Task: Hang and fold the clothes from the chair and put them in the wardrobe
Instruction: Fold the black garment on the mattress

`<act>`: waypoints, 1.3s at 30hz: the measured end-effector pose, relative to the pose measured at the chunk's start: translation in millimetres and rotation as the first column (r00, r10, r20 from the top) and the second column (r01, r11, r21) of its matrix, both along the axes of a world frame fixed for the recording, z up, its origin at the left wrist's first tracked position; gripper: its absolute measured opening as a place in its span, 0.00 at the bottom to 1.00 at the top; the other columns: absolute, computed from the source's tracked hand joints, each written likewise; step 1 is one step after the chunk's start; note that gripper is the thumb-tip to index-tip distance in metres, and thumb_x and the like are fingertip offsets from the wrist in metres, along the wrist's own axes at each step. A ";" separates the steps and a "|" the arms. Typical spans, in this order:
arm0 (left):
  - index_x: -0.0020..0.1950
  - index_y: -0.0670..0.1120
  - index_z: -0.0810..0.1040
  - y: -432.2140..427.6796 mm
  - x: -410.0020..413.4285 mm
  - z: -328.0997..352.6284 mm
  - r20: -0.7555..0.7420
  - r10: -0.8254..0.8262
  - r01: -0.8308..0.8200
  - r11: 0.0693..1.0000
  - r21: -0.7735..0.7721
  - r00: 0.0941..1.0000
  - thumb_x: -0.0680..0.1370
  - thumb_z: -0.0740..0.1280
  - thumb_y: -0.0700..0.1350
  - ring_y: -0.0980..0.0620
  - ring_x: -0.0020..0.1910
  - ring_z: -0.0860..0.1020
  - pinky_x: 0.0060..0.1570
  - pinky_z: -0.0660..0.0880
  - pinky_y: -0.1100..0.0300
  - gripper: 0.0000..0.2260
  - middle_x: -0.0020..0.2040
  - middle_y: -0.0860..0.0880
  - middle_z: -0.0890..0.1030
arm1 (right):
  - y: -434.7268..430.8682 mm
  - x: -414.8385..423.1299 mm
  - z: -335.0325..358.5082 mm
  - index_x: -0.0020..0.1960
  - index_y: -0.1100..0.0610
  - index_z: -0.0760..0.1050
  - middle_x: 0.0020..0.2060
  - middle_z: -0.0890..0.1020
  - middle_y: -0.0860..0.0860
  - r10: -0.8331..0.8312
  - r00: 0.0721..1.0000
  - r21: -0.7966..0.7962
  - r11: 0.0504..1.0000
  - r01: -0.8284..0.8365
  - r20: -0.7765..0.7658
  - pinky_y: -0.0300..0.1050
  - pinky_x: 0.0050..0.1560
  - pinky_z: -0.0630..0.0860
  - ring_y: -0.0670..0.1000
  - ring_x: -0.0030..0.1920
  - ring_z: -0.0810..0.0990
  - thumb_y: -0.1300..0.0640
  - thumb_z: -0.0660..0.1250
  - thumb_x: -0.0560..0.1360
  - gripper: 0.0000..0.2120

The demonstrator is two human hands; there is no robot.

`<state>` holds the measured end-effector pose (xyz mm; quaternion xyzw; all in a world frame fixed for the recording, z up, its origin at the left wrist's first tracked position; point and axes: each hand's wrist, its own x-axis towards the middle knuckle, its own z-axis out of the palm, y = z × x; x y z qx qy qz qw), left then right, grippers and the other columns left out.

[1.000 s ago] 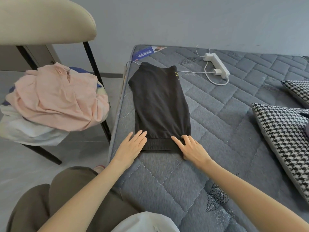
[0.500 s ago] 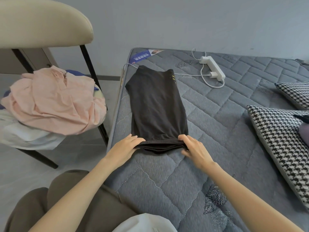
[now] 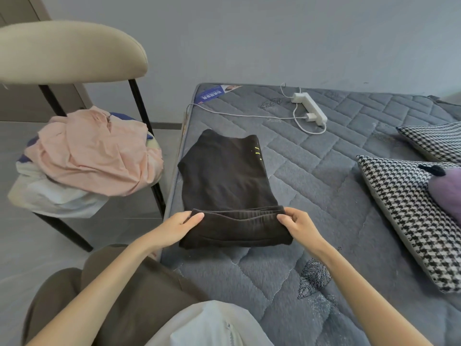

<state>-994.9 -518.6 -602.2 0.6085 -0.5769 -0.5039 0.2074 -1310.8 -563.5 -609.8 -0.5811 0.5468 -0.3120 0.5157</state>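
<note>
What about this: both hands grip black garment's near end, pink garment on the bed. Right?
No. Head view: pink garment lies on the chair, not the bed. Left hand and right hand do grip the near end of the black garment.

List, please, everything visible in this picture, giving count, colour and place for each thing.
mattress: one, grey, centre and right.
chair: one, beige back, black legs, left of mattress.
clothes pile: one, pink over white and blue, on chair.
black garment: one, black, on mattress, near end lifted.
power strip: one, white, far on mattress.
cushions: two, black-and-white houndstooth, mattress right side.
left hand: one, holds garment's near left corner.
right hand: one, holds near right corner.
</note>
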 end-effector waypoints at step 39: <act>0.62 0.44 0.69 -137.2 -31.0 -71.6 0.510 0.611 -0.420 0.790 -0.447 0.606 0.82 0.52 0.55 0.52 0.35 0.77 0.27 0.63 0.64 0.18 0.39 0.50 0.78 | -133.6 79.9 -65.1 0.61 0.56 0.73 0.56 0.78 0.53 -0.469 0.570 -0.497 0.860 0.118 -0.675 0.49 0.44 0.73 0.55 0.52 0.76 0.54 0.63 0.80 0.12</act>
